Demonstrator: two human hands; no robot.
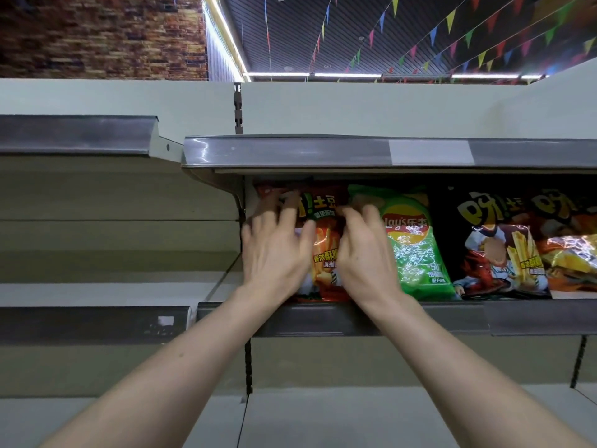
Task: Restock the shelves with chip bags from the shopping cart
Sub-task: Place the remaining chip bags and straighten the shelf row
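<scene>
Red chip bag [324,253] stands on the shelf [323,318] directly under the fingers. The left hand [274,250] lies on its upper left with fingers [287,208] spread wide and flat, while the right hand [365,253] has fingers [355,215] curled at its upper right edge; whether they pinch it I cannot tell. Its front reads "土豆", and just right of the right fingers a green bag [416,253] reads "Lay's 乐事" and "-50".

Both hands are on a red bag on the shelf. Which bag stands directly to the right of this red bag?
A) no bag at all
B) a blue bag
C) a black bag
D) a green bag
D: the green bag stands right beside the red bag that the left hand and right hand are on; the black bag comes only after it.
</scene>
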